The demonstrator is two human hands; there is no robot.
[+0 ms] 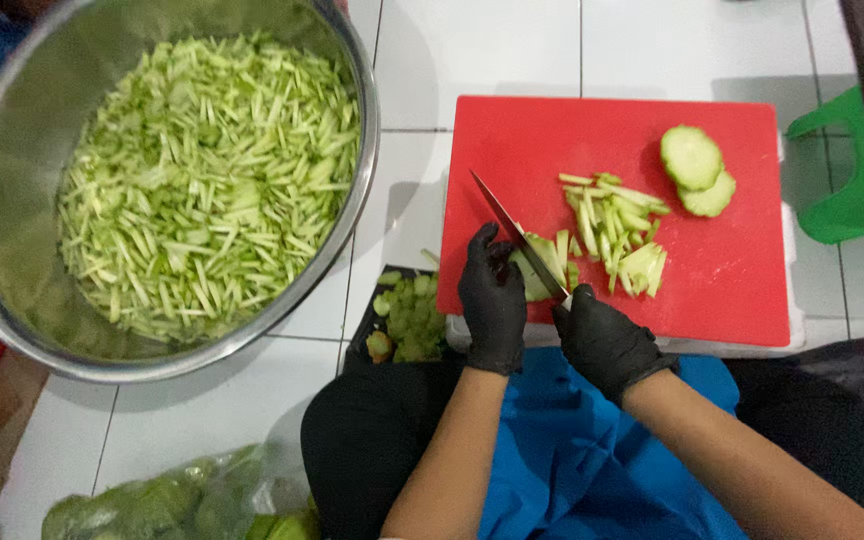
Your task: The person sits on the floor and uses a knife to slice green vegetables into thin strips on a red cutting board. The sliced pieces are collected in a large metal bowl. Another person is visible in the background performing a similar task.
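Note:
Both my hands wear black gloves at the near edge of a red cutting board. My right hand grips the handle of a knife whose blade points up-left across the board. My left hand presses pale green slices down beside the blade. Cut green strips lie in a loose pile at the board's middle. Two round green slices rest toward the far right of the board.
A large steel bowl filled with shredded green strips stands at the left on the white tiled floor. A dark tray of green scraps sits beside the board. Bagged green vegetables lie bottom left; a green stool stands at right.

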